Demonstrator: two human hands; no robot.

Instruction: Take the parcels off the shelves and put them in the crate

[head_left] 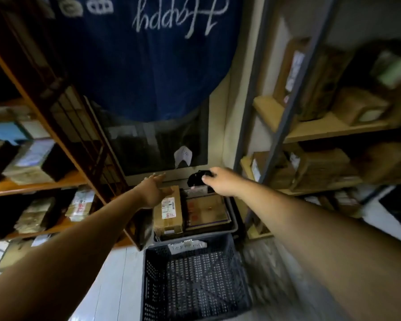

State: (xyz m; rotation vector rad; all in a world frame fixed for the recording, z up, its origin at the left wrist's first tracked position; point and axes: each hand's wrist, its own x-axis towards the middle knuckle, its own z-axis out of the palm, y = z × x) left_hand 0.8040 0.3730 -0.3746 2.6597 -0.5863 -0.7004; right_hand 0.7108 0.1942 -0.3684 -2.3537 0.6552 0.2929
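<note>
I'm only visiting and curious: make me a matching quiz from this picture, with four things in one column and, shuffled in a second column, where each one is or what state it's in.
Column one
1. left hand
2. right hand
3. brown cardboard box with a white label
4. dark perforated plastic crate nearest the camera

Column two
A. lies in the grey plastic crate
B. fingers straight, holding nothing
C. stands on the floor, no parcel visible inside
D. grips a small black parcel

Pairs: 1-B, 2-D, 3-A, 4-C
</note>
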